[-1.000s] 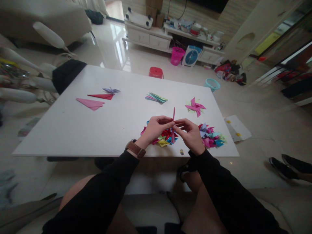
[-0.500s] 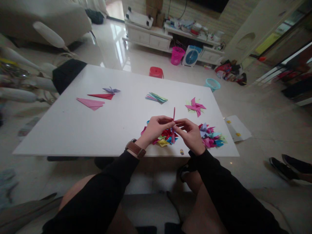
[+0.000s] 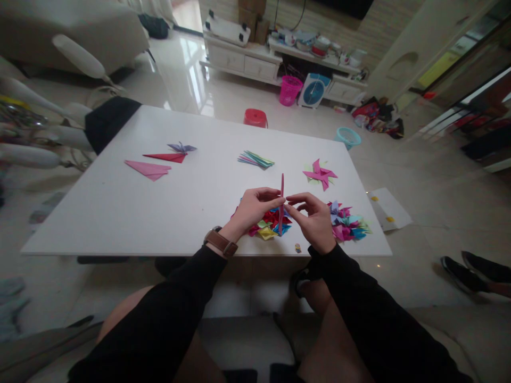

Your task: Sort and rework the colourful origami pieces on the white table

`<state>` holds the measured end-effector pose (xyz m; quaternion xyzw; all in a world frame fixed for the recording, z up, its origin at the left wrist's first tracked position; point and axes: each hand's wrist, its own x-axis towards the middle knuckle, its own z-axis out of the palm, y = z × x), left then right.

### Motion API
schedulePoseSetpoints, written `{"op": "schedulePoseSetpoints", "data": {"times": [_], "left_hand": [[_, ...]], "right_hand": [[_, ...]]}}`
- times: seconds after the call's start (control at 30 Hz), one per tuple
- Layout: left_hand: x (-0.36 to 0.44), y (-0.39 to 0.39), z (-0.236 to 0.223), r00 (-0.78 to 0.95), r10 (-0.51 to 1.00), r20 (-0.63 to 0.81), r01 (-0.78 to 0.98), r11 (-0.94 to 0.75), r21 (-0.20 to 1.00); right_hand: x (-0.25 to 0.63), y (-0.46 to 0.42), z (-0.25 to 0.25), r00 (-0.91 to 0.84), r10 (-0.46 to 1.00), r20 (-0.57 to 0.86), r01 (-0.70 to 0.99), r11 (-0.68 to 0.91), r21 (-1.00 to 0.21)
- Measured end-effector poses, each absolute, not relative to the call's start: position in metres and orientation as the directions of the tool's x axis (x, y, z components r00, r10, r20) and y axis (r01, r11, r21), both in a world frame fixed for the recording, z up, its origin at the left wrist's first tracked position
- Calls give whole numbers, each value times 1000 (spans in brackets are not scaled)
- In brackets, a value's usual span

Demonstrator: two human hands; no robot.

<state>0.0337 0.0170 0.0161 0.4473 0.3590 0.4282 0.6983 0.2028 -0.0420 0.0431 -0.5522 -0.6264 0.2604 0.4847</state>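
A narrow pink folded paper (image 3: 281, 217) stands upright, edge toward me, between my hands. My left hand (image 3: 255, 207) pinches its middle between thumb and fingers. Just to the right is my right hand (image 3: 313, 215), with index finger and thumb spread a little and their tips close beside the paper; whether they touch it I cannot tell. Below the paper lies a pile of colourful folded paper pieces (image 3: 266, 233), partly hidden by my left hand. A second pile of folded pieces (image 3: 347, 223) sits beyond my right hand.
On the white table (image 3: 120, 223) lie a pink folded paper (image 3: 149, 170), a red one (image 3: 167, 157), a purple paper crane (image 3: 182, 148), a bundle of thin folded strips (image 3: 256, 160) and a pink-and-green paper star (image 3: 320, 174). A red stool (image 3: 255, 117) stands behind the table.
My right fingers have come off the pink folded paper and spread slightly. The paper, in my left hand, has shifted a little left and shows more of its length.
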Motion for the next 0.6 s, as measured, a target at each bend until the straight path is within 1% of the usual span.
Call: {"op": "schedulePoseSetpoints", "data": {"times": [0.1,0.17,0.3,0.6], "left_hand": [[33,18,15,360,926,-115,-269,221,937],[33,18,16,356,927,-119,-259,220,940],[32,17,17,354,927,-124,-240,218,946],[32,18,14,356,927,-118,-209,202,957]], "right_hand": [[202,-43,45,101,882,461,466,367,-805],[202,-43,46,108,845,524,470,421,-776],[202,-44,48,105,814,571,449,473,-758],[196,-55,55,-14,765,644,407,593,-695]]}}
